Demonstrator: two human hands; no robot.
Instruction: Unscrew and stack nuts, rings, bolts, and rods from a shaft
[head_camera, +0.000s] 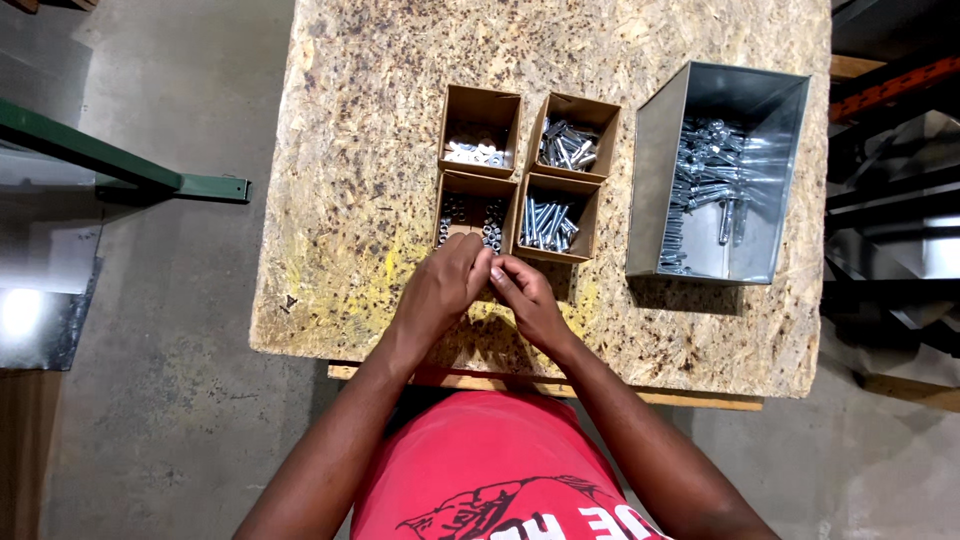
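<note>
My left hand (447, 285) and my right hand (525, 295) meet fingertip to fingertip over the board table (340, 150), just in front of several small cardboard boxes. Both pinch one small piece between them; it is too small and too covered to tell what it is. The near left box (474, 215) holds nuts, and the near right box (553, 222) holds bolts. Behind them, the far left box (480, 135) holds small white-silver parts, and the far right box (572, 137) holds more bolts.
A shiny metal bin (715, 170) with many loose bolts stands to the right of the boxes. The table's front edge lies close to my red shirt. A green metal beam (110, 160) crosses the concrete floor at the left. Shelving fills the right edge.
</note>
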